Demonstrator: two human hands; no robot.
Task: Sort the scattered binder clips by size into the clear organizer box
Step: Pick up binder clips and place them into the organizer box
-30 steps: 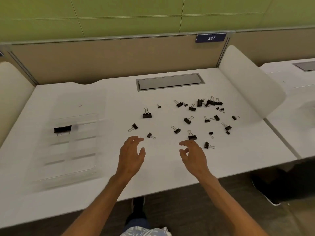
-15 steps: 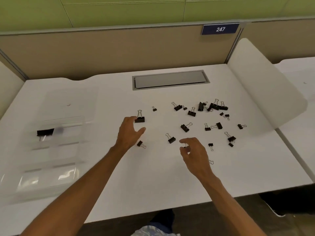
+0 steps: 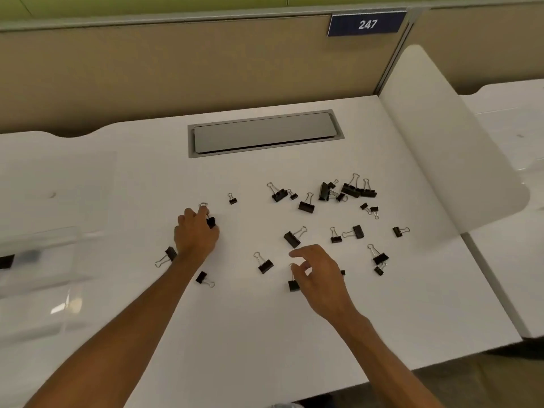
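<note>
Several black binder clips of differing sizes lie scattered over the white desk. My left hand pinches a medium binder clip by its body, its wire handle sticking up past my fingers. My right hand pinches another binder clip by its wire handle, the black body hanging at the desk surface. The clear organizer box sits at the left edge, blurred, with one large black clip inside.
A grey cable hatch is set into the desk behind the clips. A white curved divider rises on the right, a beige partition with a "247" plate stands at the back. The desk's front edge runs below my forearms.
My left hand reached forward and closed its fingers on a medium clip. My right hand moved onto a clip near the front and pinched its handle. The camera moved closer.
</note>
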